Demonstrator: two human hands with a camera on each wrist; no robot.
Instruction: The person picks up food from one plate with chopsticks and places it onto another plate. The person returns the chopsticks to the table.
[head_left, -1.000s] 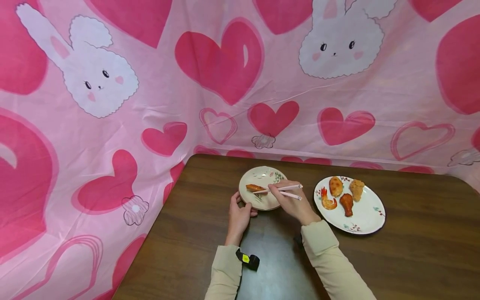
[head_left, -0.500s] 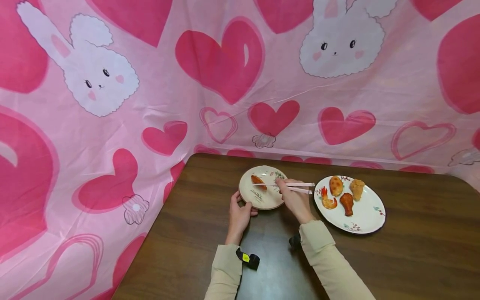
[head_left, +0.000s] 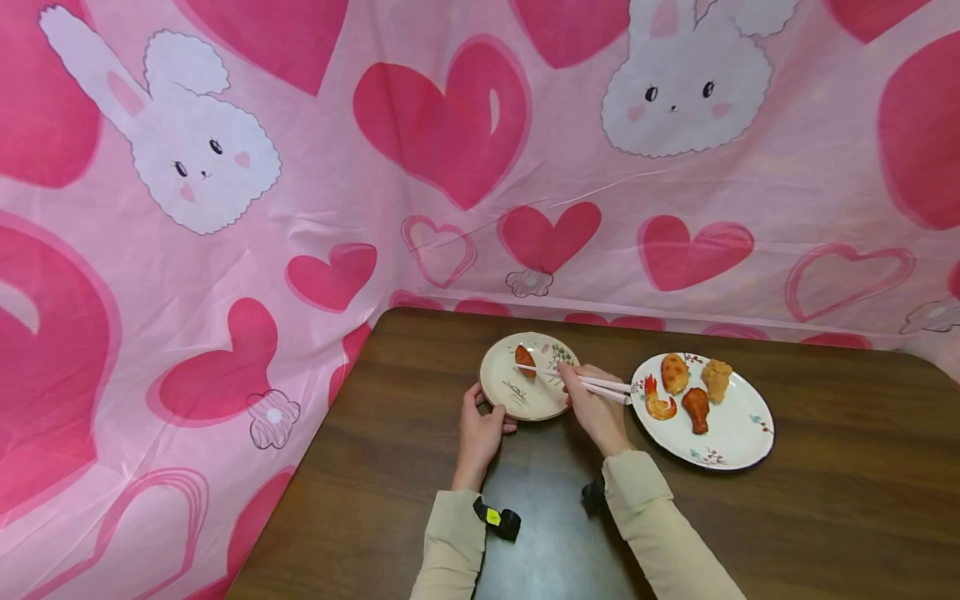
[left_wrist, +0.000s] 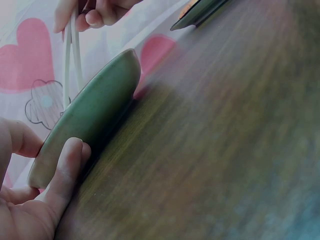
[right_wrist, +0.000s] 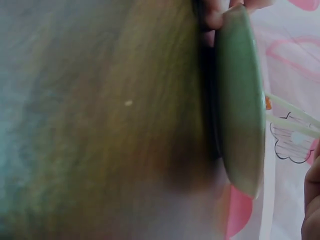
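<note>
My left hand [head_left: 480,435] grips the near-left rim of a small round cream plate [head_left: 538,406]. In the left wrist view its thumb [left_wrist: 69,162] presses the plate's green outer side [left_wrist: 100,107]. A pair of pale pink chopsticks [head_left: 609,387] is in my right hand [head_left: 595,410], just over the plate's right edge. Their tips meet a reddish-brown piece of food [head_left: 525,362], perhaps a chicken wing, on the plate; I cannot tell whether they pinch it. The right wrist view shows the chopsticks [right_wrist: 295,112] reaching over the plate's rim, with the food mostly hidden.
Right of my hand, a large white oval plate [head_left: 738,433] bears a shrimp [head_left: 658,402], a drumstick [head_left: 696,410], a fried piece [head_left: 717,381] and a browned oval piece [head_left: 674,372]. Both plates stand on a brown wooden table [head_left: 840,467], backed by a pink heart-patterned cloth [head_left: 450,125].
The food piece has turned from lying sideways to steeply upright and shifted slightly right and back on the small plate. My right hand moved right with the chopsticks; the left stayed put.
</note>
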